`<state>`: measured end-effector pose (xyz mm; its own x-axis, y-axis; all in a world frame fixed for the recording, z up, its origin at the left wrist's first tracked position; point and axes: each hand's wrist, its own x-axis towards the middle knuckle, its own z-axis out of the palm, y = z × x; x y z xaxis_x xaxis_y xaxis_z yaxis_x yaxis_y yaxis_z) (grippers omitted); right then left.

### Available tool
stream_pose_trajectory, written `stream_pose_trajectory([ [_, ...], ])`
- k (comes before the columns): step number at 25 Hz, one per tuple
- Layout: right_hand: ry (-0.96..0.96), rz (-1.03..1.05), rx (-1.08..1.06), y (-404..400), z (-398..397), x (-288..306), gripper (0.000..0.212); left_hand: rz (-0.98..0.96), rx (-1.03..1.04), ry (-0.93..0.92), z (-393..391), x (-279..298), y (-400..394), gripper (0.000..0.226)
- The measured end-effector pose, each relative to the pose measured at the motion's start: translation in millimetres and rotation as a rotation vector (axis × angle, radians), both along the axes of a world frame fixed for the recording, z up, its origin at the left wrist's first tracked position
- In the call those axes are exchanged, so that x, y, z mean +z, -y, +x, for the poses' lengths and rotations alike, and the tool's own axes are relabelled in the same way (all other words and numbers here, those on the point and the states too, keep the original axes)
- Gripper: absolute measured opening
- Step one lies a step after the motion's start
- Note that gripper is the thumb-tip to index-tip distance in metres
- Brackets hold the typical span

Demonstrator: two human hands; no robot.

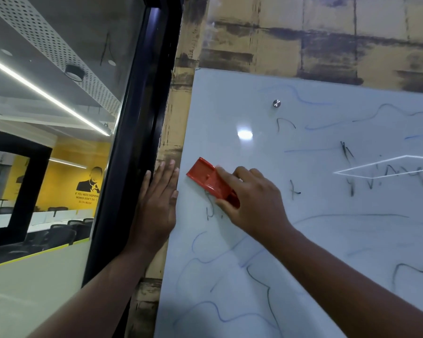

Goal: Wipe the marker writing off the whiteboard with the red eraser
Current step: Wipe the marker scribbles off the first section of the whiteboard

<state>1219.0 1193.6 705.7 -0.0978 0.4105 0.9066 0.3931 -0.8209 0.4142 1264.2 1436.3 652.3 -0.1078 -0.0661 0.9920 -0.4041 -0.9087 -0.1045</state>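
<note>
On whiteboard (327, 215) | right hand (257, 203) grips red eraser (209, 180) | left hand (158, 203) flat

Both forearms bare to frame edge, no sleeves, watch or rings visible; left hand (156, 206) and right hand (257, 203) ungloved, fingernails short and unpainted.

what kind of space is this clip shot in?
Probably an office meeting room: a wall-mounted glass whiteboard with marker scribbles, a glass partition with a black frame, and beyond it rows of dark office chairs at white desks.
</note>
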Motion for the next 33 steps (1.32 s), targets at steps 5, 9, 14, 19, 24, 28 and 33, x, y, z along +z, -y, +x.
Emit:
stream_pose_trajectory([
  [5,-0.052,0.108,-0.056,40,-6,17,0.071,0.001,0.003,-0.005,-3,-13,2,0.053],
  [9,-0.096,0.302,-0.045,60,-7,4,0.071,-0.008,0.019,-0.006,-4,-20,2,0.053],
  [14,-0.143,0.258,0.019,22,-8,-17,0.073,-0.01,0.044,-0.01,-4,-19,3,0.052],
  [19,-0.097,0.037,0.008,4,-6,-42,0.071,-0.006,0.05,-0.026,-4,-20,3,0.053],
  [24,-0.126,0.128,-0.022,37,-10,-25,0.071,0.002,0.035,-0.029,-4,-20,2,0.054],
  [28,-0.172,0.25,-0.025,51,-9,-37,0.071,-0.003,0.023,-0.031,-4,-24,2,0.053],
  [33,-0.199,0.324,0.042,16,-7,-50,0.07,-0.003,0.034,-0.034,-2,-26,1,0.052],
])
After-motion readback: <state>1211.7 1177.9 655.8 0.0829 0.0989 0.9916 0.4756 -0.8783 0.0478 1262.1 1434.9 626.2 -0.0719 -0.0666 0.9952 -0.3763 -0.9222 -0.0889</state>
